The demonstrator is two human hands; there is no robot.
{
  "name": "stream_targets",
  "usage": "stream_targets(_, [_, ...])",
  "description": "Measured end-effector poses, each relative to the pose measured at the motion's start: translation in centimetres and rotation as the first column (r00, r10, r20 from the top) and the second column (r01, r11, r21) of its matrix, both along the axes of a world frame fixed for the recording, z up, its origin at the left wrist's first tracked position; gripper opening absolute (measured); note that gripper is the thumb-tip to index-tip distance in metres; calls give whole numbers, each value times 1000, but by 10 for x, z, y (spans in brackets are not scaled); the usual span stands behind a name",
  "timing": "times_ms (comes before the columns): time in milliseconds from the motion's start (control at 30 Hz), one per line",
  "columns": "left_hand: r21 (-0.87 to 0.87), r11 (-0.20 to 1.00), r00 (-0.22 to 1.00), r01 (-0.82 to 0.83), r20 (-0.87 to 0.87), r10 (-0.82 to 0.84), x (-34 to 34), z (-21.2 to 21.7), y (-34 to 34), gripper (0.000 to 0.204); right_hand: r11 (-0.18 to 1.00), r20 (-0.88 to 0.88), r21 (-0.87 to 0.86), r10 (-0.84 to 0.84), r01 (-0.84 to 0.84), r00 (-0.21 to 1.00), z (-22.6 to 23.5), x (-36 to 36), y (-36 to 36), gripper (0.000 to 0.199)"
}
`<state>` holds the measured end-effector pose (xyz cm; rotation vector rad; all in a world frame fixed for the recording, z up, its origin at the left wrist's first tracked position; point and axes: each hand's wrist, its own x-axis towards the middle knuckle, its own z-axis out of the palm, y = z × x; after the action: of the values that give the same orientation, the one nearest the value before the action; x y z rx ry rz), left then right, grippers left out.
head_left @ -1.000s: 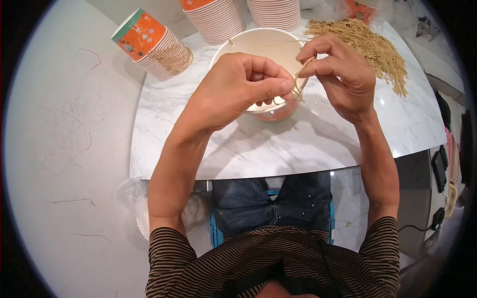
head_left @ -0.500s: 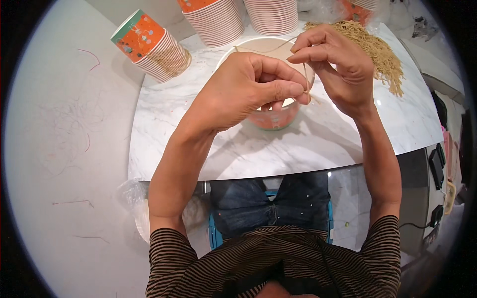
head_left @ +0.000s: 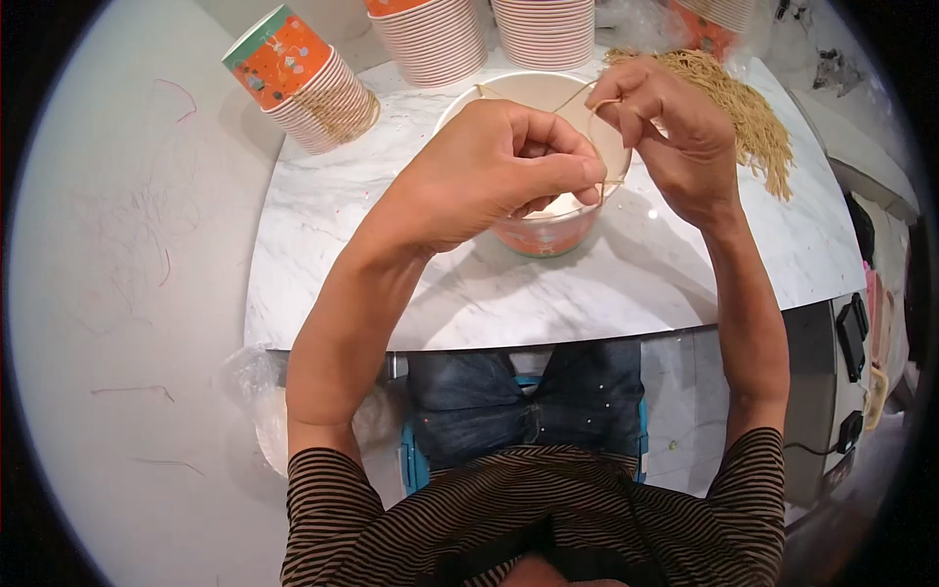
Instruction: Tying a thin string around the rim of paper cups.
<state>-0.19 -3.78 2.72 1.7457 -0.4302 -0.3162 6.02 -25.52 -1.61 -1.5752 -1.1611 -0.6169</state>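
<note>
While left hand (head_left: 489, 171) and right hand (head_left: 677, 142) pinch tan cord (head_left: 591, 119), one bucket (head_left: 544, 238) below, four bucket stacks (head_left: 428, 47) beyond

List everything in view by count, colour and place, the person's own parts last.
Table: one, white marbled, middle
Paper tub: one, orange outside, pale inside, on table
Held cord: at least one, tan, above tub
Tub stacks: four, orange and white, along the far side
Cord pile: one, tan, table's far right
More strands: uncounted, tan, against left stack
Clear plastic: two areas, colourless, upper right and lower left
Wall: one, white with scribbles, left
Seat: one, blue, lower middle
Devices: at least two, black, right edge
Jeans: one pair, dark blue, lower middle
Shirt: one, dark striped, bottom
Left hand: one, bare, above tub
Right hand: one, bare, tub's right
</note>
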Motion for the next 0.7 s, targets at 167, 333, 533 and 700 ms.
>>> stream_targets(167, [11, 1000, 998, -1, -65, 2, 1, 1, -5, 16, 999, 54, -45, -19, 22, 998, -3, 3, -7, 24])
stream_targets(333, [10, 999, 997, -39, -69, 40, 2, 2, -9, 16, 981, -36, -189, -40, 33, 999, 0, -7, -20, 22])
stream_targets(533, [46, 998, 998, -41, 51, 38, 3, 0, -12, 19, 969, -59, -248, -25, 10, 998, -5, -23, -35, 34])
stream_targets(700, [43, 994, 991, -104, 94, 99, 4, -2, -18, 22, 981, 20, -184, -65, 67, 998, -6, -24, -38, 44])
